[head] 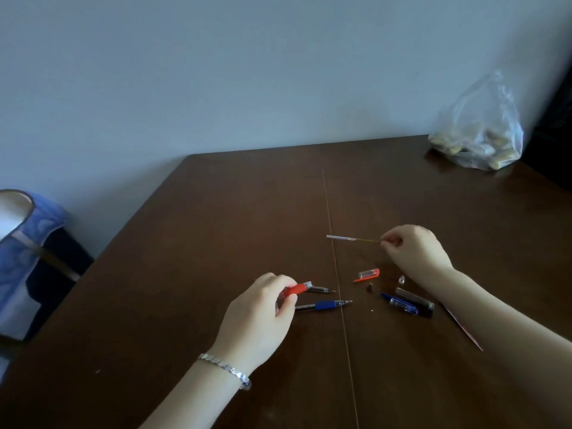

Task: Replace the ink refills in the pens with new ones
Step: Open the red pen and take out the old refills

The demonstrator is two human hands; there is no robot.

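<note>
My left hand (263, 308) grips a pen with a red grip (297, 288), its open end pointing right above the dark wooden table (216, 227). Just below it a pen with a blue grip (325, 305) lies on the table, and a black pen tip (322, 289) shows behind the red one. My right hand (414, 249) pinches the end of a thin ink refill (349, 239) that points left, held level above the table. A red cap (368, 274), a blue cap (402, 305), a dark barrel piece (416, 300) and small tip parts (370, 287) lie between my hands.
A clear plastic bag (479, 131) with pale lumps sits at the table's far right corner. A chair with a blue cover (28, 243) stands left of the table. A thin reddish stick (464, 329) lies under my right forearm. A wall rises behind.
</note>
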